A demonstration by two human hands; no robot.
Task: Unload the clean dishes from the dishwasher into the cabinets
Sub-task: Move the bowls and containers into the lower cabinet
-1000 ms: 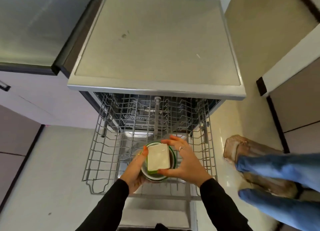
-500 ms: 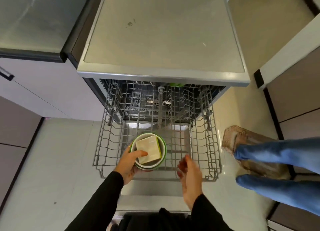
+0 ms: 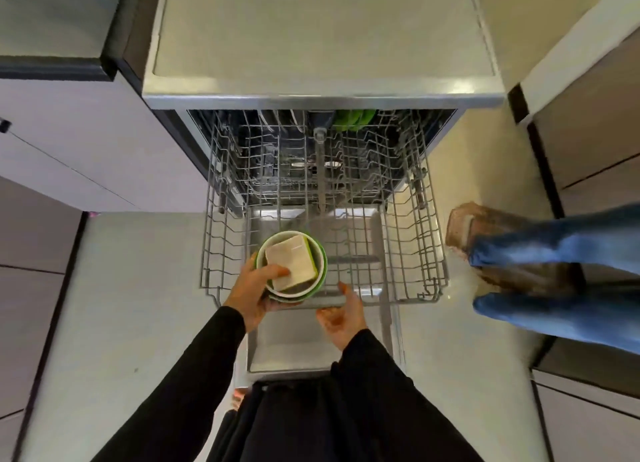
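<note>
Bowls [image 3: 313, 281]: 2 round, nested, green outside, mouths up.
Lid [image 3: 291, 267]: flat square, tilted inside.
Left hand [image 3: 254, 292]: grasps bowls, thumb on lid.
Right hand [image 3: 343, 318]: released, fingers relaxed, at wire rack [image 3: 408, 253] front.

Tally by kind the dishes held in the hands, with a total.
Round bowls, nested, green outside: at least 2; the stack's underside is hidden
Square cream container, lying inside the top bowl: 1
Total: 3, all held by the left hand
</note>
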